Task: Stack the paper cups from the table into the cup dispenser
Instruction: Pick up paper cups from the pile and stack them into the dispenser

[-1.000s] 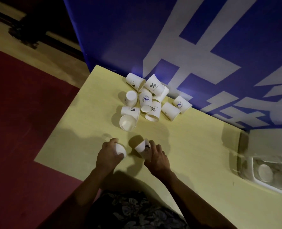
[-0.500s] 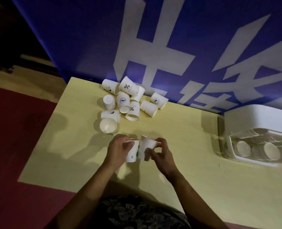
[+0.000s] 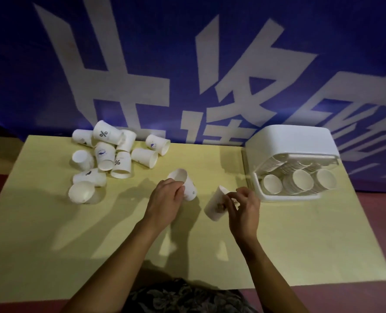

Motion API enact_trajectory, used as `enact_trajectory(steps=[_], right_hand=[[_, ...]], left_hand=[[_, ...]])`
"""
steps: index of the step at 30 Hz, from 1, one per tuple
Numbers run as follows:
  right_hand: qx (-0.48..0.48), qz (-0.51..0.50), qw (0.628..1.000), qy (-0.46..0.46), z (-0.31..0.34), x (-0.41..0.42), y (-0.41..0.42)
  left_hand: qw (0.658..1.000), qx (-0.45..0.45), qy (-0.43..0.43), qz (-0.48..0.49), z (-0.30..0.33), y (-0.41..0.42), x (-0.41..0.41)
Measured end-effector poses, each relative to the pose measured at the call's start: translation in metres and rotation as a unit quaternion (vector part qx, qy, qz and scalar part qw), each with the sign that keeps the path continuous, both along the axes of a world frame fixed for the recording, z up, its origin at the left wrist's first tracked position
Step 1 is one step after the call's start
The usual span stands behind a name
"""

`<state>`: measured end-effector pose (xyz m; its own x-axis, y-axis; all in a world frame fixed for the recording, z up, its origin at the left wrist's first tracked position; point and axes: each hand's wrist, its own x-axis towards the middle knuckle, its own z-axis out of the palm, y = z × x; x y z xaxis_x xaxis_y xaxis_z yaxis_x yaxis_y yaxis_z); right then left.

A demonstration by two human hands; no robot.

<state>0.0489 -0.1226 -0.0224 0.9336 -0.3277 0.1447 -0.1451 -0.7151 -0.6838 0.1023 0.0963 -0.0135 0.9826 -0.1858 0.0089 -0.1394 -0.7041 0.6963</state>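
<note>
Cups are the work items, and we list the scene from largest to smallest. We see a blue banner (image 3: 142, 64) with white characters behind a yellow table (image 3: 300, 245).

We find the dispenser (image 3: 289, 143), a white box, at the right rear of the table. Its open face shows three stacks (image 3: 300, 180) of nested cups lying side by side, mouths toward us.

We see a pile (image 3: 110, 152) of loose cups at the left rear of the table, most on their sides, some printed with a percent mark or a small blue figure. The pile lies well apart from both hands.

Our left hand (image 3: 165, 199) has its fingers curled round the left cup (image 3: 184, 184), which tilts with its mouth up and away from us, above mid-table. Our right hand (image 3: 244, 208) pinches the right cup (image 3: 217, 204) by its rim between thumb and fingertips. This cup hangs to the left of that hand, base down and toward us. The two held cups are near each other but apart. The right cup lies between the left cup and the dispenser, near the dispenser's front left corner without touching it.

A patterned garment (image 3: 183, 297) shows at the bottom edge.
</note>
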Motion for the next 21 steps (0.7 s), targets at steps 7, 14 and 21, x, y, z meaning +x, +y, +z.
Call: enact_trajectory(steps=[7,14,21], right_hand=[[-0.001,-0.016,1.000,-0.003,0.011,-0.005,-0.116],[-0.088,0.027,0.996,-0.004,-0.003,0.013,-0.190],[-0.176,0.104,0.978,0.034,-0.034,0.035,-0.212]], left_hand=[[0.999,-0.028,0.010,-0.018,0.015,-0.114,0.001],[1.000,-0.017,0.016,-0.002,0.018,-0.193,-0.002],[1.000,-0.002,0.006,0.011,0.030,-0.222,0.000]])
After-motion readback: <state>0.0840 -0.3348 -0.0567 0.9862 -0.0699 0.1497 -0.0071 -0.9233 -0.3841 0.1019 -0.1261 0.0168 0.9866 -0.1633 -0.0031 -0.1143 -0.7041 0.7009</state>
